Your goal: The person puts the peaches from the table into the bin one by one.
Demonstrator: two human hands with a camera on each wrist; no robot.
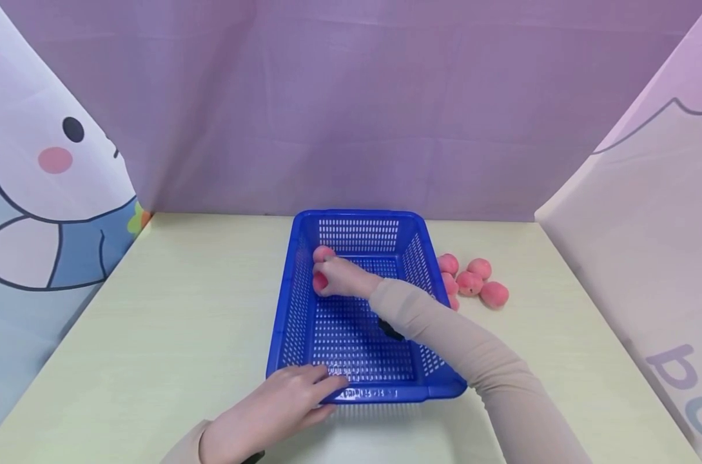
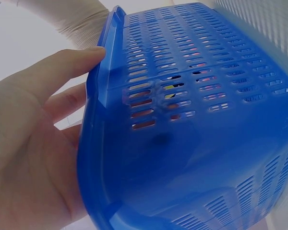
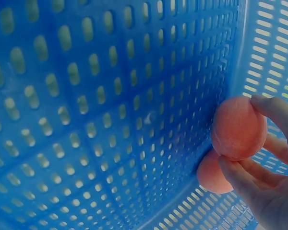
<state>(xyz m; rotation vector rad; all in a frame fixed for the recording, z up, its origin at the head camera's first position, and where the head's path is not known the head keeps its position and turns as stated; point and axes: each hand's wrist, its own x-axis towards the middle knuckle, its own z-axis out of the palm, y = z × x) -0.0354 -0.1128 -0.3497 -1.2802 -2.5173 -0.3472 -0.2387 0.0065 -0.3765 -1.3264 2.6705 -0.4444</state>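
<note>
Blue plastic forms the slotted basket (image 1: 380, 393) on the pale table (image 1: 211, 309); at its near rim the left hand (image 1: 287, 399) grips the edge, which should brace it well against knocks from the other arm. Farther in, well apart from the left, the right hand (image 1: 345, 276) pinches a pink peach (image 3: 240, 128) between thumb and fingertips (real or model, one cannot tell), inside the basket near its left wall; just beyond lies a second peach (image 1: 323, 252), and whether the two touch is unclear. If this one is to be set down, lowering it to the floor before loosening the fingers would probably spare it a roll or a bump; a light pinch should do. Outside, just past the right wall, several loose peaches (image 1: 470, 283) lie clustered; behind everything hangs a purple cloth (image 1: 339, 116).
</note>
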